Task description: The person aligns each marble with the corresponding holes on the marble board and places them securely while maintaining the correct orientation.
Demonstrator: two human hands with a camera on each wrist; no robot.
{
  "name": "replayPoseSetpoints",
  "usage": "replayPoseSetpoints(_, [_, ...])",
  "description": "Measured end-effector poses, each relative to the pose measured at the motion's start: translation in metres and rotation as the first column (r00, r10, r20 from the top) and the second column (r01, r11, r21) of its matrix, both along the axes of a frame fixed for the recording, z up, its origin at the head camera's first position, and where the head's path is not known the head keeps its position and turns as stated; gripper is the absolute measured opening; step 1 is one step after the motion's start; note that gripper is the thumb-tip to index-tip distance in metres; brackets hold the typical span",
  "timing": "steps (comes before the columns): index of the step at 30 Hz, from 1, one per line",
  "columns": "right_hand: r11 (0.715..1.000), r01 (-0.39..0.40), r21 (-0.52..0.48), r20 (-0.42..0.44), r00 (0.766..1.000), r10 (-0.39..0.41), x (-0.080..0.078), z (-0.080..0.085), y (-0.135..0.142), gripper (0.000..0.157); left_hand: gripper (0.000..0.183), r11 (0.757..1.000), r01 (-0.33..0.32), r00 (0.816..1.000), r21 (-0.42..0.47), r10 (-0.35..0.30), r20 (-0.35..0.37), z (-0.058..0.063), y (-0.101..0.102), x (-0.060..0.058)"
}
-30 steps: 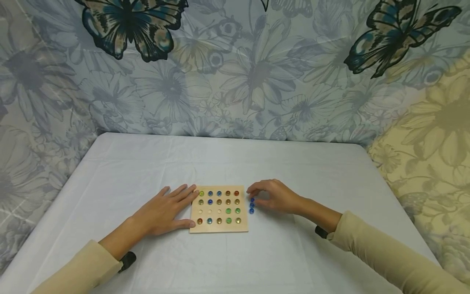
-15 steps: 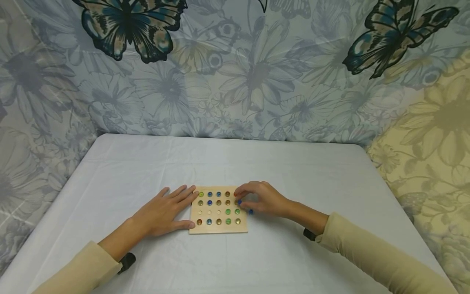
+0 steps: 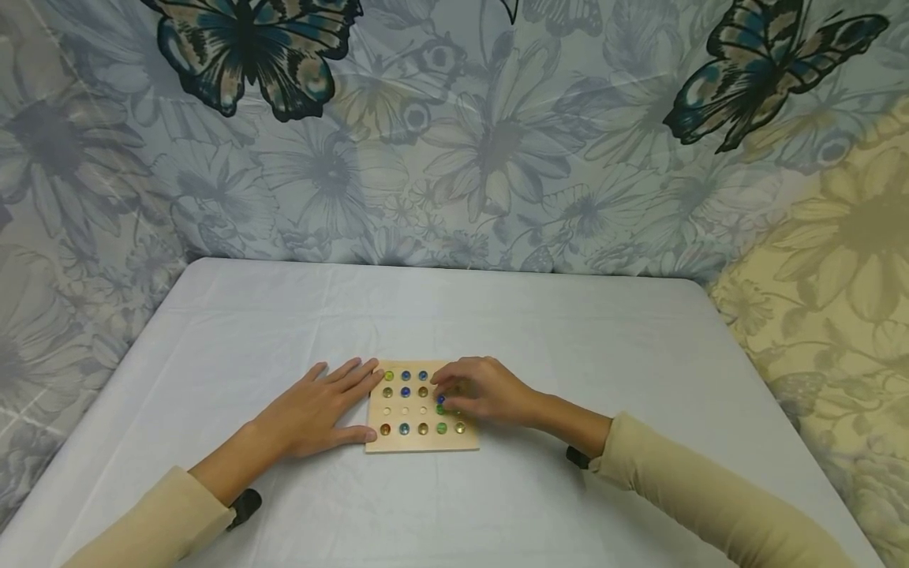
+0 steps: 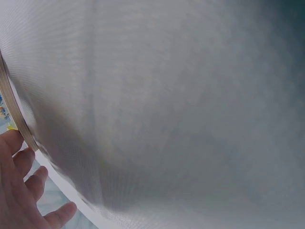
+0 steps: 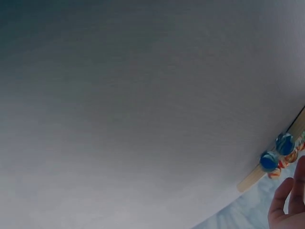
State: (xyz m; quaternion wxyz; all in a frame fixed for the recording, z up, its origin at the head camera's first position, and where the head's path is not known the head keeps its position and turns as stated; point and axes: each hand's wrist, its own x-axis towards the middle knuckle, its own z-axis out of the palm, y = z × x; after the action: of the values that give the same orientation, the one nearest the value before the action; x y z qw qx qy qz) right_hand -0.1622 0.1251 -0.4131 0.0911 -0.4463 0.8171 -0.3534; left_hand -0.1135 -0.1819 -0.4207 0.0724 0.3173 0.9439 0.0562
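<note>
A pale wooden board (image 3: 426, 450) with rows of round hollows lies on the white cloth, most of its visible hollows holding coloured glass marbles. Three hollows at the left of the third row are bare. My left hand (image 3: 316, 410) lies spread at the board's left edge, its fingertips and thumb on that edge. Over the board's right side, my right hand (image 3: 490, 390) pinches a blue marble (image 3: 440, 400) between thumb and fingers, covering several marbles there. Two more blue marbles (image 5: 285, 144) rest by the board's right edge in the right wrist view; the hand hides them in the head view.
A white cloth (image 3: 284, 315) covers the table, which reaches back to a hanging flowered fabric (image 3: 497, 158) with large butterflies. Dark wrist cameras sit under both sleeves, one by the left cuff (image 3: 245, 509).
My right hand has picked up a blue marble from beside the board and carried it left over the board. The left hand stays at the left edge.
</note>
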Motion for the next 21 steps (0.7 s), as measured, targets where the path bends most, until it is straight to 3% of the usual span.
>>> replayPoseSetpoints(9, [1.0,-0.027,0.012,0.033,0.999,0.026,0.001,0.002,-0.015,0.028,0.089,1.0,0.004,1.0,0.007,-0.004,-0.006,-0.001,-0.001,-0.001])
replayPoseSetpoints(21, [0.984,-0.042,0.174,-0.029,0.998,0.047,0.004,0.004,-0.027,0.027,0.089,1.0,0.01,1.0,0.009,-0.01,0.014,-0.001,-0.002,-0.001])
